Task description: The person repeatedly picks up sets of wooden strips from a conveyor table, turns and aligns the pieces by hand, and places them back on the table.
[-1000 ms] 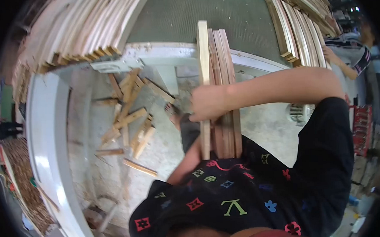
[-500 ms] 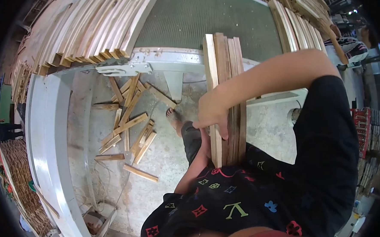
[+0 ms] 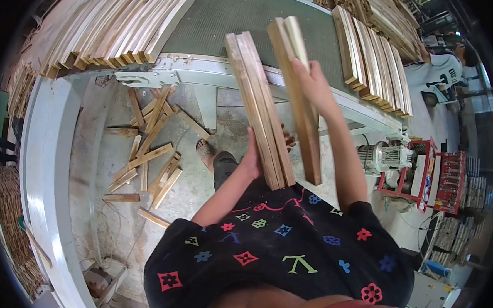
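Observation:
In the head view, my left hand is wrapped round a bundle of wooden strips in front of my shirt. Its thumb lies on the near side and its fingertips show on the far side. To the right, my right hand grips wooden slats, one brown and one paler, apart from the left bundle. Both groups tilt away from me, their far ends over the green belt surface. My right fingers are partly hidden behind the slats.
A row of boards lies at the belt's left, another row at its right. Loose offcuts litter the floor by my foot. A white metal frame stands left, a red rack right. A person is at far right.
My right hand has moved from across the bundle to its right side, carrying slats away from it. The rest of the bundle, in my left hand, has shifted left and tilted.

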The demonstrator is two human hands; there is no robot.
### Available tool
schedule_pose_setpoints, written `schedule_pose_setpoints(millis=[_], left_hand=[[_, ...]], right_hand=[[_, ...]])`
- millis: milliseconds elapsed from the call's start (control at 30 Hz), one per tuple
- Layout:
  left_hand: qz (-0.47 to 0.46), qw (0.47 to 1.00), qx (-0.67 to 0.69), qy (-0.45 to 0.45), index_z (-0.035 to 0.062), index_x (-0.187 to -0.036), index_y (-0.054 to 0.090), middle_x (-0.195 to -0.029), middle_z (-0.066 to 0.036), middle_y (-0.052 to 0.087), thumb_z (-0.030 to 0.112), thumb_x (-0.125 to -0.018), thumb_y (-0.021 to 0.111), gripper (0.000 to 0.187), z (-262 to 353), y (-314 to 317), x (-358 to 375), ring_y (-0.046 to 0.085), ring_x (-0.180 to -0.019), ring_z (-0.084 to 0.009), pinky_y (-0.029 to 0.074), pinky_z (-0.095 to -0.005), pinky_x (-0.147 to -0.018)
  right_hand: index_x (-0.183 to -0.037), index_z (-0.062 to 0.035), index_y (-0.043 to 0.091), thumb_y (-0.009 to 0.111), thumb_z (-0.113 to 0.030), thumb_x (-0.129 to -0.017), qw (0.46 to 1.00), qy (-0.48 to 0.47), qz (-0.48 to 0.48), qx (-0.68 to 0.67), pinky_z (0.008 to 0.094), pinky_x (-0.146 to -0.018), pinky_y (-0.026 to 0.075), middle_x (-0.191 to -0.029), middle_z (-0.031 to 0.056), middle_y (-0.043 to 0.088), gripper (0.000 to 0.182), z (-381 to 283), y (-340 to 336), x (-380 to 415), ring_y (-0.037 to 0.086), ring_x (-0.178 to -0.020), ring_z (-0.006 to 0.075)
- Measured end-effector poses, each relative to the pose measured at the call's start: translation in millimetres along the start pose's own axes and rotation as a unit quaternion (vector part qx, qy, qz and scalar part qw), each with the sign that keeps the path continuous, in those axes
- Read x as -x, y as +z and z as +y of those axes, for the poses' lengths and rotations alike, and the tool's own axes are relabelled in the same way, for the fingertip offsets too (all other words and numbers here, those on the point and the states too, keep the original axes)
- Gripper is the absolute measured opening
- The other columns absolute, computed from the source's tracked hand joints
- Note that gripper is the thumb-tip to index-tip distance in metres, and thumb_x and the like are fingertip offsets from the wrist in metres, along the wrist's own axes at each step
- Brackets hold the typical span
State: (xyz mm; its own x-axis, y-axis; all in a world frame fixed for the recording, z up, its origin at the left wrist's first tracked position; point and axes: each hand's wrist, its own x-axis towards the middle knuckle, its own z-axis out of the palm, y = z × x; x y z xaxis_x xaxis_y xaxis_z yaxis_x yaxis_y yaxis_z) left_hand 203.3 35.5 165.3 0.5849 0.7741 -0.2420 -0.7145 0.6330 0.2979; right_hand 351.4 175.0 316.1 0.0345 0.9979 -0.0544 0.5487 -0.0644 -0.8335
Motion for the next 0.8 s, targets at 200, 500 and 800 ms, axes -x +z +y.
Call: schedule_pose_setpoints(millis=[200,500,800], left_hand=[[0.047,0.998,0.040,-0.031,0.0116,-0.153,0.036,-0.150,-0.014,0.047,0.088,-0.084,0.031,0.104,25.0,12.7,15.7,0.050,-0.134,-0.0324,0.038,-0.0543,-0.113],[-0.008,0.995,0.086,-0.040,0.0115,-0.149,0.043,-0.141,-0.012,0.056,0.083,-0.088,0.034,0.094,32.8,-18.0,37.4,0.057,-0.127,-0.0285,0.043,-0.0493,-0.109],[0.001,0.992,0.125,-0.009,0.0082,-0.153,0.035,-0.148,-0.013,0.049,0.092,-0.077,0.040,0.113,26.9,-27.2,50.7,0.054,-0.130,-0.0295,0.043,-0.0498,-0.109]], right_hand=[[-0.104,0.0123,0.057,0.048,-0.054,-0.100,0.992,-0.004,0.033,0.123,0.0406,-0.089,0.047,-0.099,0.0257,0.063,0.067,19.9,63.3,-37.3,0.063,-0.097,0.0331],[-0.113,0.0013,0.061,0.056,-0.045,-0.098,0.963,-0.247,0.020,0.109,0.0413,-0.091,0.048,-0.114,0.0227,0.062,0.048,-1.7,65.4,19.6,0.063,-0.097,0.0343],[-0.105,-0.0066,0.065,0.045,-0.072,-0.091,0.497,-0.655,-0.488,0.292,0.0458,-0.055,0.050,-0.057,0.0109,0.059,0.070,-53.7,127.1,-40.1,0.063,-0.061,0.0351]])
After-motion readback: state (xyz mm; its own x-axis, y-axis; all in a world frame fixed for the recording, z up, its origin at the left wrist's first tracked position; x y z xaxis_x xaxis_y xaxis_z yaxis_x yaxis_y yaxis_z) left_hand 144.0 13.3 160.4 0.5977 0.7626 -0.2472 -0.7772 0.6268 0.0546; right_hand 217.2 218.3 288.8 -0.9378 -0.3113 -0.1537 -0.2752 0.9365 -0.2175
